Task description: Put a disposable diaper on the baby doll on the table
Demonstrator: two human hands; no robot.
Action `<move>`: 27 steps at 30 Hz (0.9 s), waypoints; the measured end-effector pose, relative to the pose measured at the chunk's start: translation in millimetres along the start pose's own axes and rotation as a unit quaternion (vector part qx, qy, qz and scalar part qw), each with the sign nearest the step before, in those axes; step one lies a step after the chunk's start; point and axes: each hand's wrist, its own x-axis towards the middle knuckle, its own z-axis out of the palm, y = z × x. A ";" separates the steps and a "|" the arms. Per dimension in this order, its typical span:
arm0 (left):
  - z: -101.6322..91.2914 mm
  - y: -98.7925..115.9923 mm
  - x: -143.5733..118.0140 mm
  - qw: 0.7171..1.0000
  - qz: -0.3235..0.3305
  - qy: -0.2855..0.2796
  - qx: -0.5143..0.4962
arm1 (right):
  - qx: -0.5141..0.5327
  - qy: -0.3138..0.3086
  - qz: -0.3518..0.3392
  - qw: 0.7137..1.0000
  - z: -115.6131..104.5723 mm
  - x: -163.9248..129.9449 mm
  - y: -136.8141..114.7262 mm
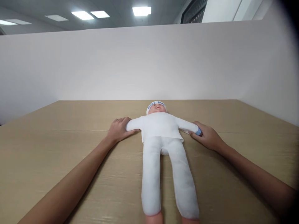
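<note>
- A baby doll (163, 137) in white clothing lies on its back on the tan wooden surface (58, 149), head pointing away from the person, feet toward them, arms spread out to either side.
- The doll wears a white cap (156, 103) with blue lettering on the band; the bare feet are cut by the lower edge of the view.
- The left hand (118, 129) is curled over the end of the doll's arm on that side, fingers (121, 119) wrapped across the top of the sleeve and pressing it to the surface.
- The right hand (208, 137) is closed round the end of the doll's other arm, where a small blue cuff (198, 132) shows between thumb and fingers.
- Both forearms stretch out over the surface on either side of the doll's legs, well apart from them.
- A plain white partition (149, 62) stands along the far edge of the surface and down its right side.
- Above the partition, ceiling light panels (141, 11) glow.
- Nothing lies between the hands and the doll.
</note>
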 end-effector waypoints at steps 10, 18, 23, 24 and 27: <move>-0.7 -26.0 -5.7 0.996 -0.020 -0.011 -0.084 | -0.029 0.055 -0.046 0.997 11.0 14.4 13.6; -0.5 -28.3 -6.0 0.994 -0.022 -0.015 -0.108 | 0.000 0.057 -0.055 0.997 18.6 18.3 28.2; 2.1 -38.7 -16.2 0.990 -0.030 0.000 -0.137 | -0.001 0.072 -0.047 0.996 28.1 20.1 42.5; 2.2 -39.8 -18.7 0.990 -0.032 0.005 -0.139 | -0.001 0.073 -0.048 0.996 29.7 19.8 44.9; 1.7 -40.6 -25.7 0.990 -0.039 0.019 -0.136 | -0.001 0.077 -0.047 0.996 33.4 17.4 49.7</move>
